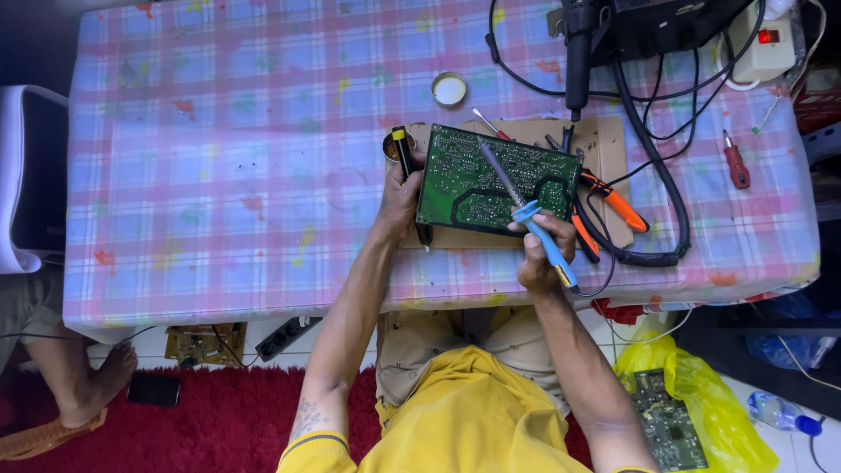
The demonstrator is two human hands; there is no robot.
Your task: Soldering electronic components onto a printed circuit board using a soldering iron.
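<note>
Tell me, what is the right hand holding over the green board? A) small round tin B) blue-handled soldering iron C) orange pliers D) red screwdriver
B: the right hand grips a blue-handled soldering iron whose tip lies over the green board, while the left hand steadies the board's edge.

Circuit board lies on cardboard, pliers to its right, tin behind
</note>
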